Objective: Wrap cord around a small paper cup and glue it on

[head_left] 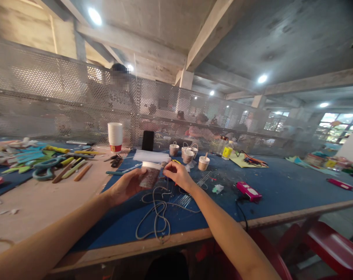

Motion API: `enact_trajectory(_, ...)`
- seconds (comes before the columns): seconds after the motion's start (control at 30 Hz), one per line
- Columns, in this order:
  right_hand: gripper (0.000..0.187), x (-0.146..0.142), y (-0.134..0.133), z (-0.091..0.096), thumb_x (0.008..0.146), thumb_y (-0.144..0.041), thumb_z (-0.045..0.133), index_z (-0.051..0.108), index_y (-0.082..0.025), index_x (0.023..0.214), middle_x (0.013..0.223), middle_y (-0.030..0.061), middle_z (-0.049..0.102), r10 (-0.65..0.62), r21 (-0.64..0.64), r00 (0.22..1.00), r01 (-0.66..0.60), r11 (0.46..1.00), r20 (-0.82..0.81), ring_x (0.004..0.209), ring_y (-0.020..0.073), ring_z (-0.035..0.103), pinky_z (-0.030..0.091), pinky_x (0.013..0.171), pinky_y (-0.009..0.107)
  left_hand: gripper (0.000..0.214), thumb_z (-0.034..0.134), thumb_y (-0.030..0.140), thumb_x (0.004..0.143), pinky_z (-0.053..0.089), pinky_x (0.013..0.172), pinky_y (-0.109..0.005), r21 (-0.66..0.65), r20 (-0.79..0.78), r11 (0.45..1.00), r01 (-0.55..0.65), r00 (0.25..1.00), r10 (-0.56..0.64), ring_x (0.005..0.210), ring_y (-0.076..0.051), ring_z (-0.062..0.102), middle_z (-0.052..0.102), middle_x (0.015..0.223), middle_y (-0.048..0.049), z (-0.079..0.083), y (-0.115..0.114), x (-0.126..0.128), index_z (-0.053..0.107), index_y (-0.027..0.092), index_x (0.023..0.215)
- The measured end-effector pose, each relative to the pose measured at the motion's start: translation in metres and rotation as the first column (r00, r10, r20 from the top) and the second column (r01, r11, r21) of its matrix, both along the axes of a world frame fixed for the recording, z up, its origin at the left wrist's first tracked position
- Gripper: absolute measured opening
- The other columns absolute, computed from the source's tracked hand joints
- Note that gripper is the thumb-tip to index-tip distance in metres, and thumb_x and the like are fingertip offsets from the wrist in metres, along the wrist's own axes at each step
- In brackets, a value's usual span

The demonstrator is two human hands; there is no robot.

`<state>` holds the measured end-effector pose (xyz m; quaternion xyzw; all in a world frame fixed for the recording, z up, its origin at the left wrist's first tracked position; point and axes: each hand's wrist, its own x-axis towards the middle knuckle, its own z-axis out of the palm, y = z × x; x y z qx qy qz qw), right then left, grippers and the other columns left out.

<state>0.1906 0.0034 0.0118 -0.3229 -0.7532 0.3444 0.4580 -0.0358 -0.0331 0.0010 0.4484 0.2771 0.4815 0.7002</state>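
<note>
My left hand point(126, 186) is wrapped round a small paper cup point(149, 175) with a brownish covered side and a white rim, held just above the blue table mat point(269, 186). My right hand point(178, 174) is closed in a pinch at the cup's right rim, gripping something too small to make out. A loose grey cord point(156, 212) lies coiled on the mat below both hands. Thin metal wires point(185, 200) are scattered beside my right wrist.
Three finished small cups with handles point(188, 154) and another cup point(203, 162) stand behind. A white cup stack point(115, 136), a black phone point(147, 140), a pink glue gun point(248, 191), large scissors point(45, 165) and coloured sticks lie around. Perforated metal screen point(48, 101) behind; people sit beyond it.
</note>
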Motion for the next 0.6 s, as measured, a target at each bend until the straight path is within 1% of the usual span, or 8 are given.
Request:
enact_trajectory(0.3,0.011,-0.0012,0.0004,-0.0012,0.08,-0.03,0.069,0.064,-0.02,0.079,0.073,-0.0027,0.064,0.011,-0.027,1.0,-0.011,1.0,-0.004,0.07,0.0142,0.059,0.046,0.07,0.026,0.033,0.065,0.03,0.089,0.057,0.092,-0.037,0.001,0.024,0.997,0.074,0.997,-0.074,0.103,-0.027,0.072,0.077,0.115,-0.0149,-0.0005,-0.0016,0.0002,0.074,0.011,0.115)
enact_trajectory(0.47,0.011,-0.0018,0.0003,-0.0019,0.08,-0.03,0.07,0.065,-0.021,0.08,0.073,-0.0029,0.064,0.022,-0.04,1.0,-0.022,0.999,0.005,0.07,0.0144,0.059,0.045,0.07,0.026,0.032,0.066,0.029,0.087,0.058,0.09,-0.035,-0.013,0.028,0.997,0.079,0.997,-0.078,0.102,-0.027,0.073,0.077,0.116,-0.0148,-0.0007,-0.0025,0.0006,0.075,0.013,0.113)
enact_trajectory(0.6,0.013,-0.0019,-0.0002,-0.0019,0.08,-0.032,0.071,0.065,-0.021,0.08,0.074,-0.0025,0.064,0.027,-0.042,1.0,-0.027,0.999,0.001,0.071,0.0146,0.059,0.045,0.07,0.026,0.034,0.066,0.028,0.087,0.058,0.091,-0.036,-0.025,0.028,0.997,0.073,0.997,-0.073,0.104,-0.028,0.073,0.076,0.118,-0.0171,-0.0001,-0.0034,0.0006,0.074,0.011,0.115)
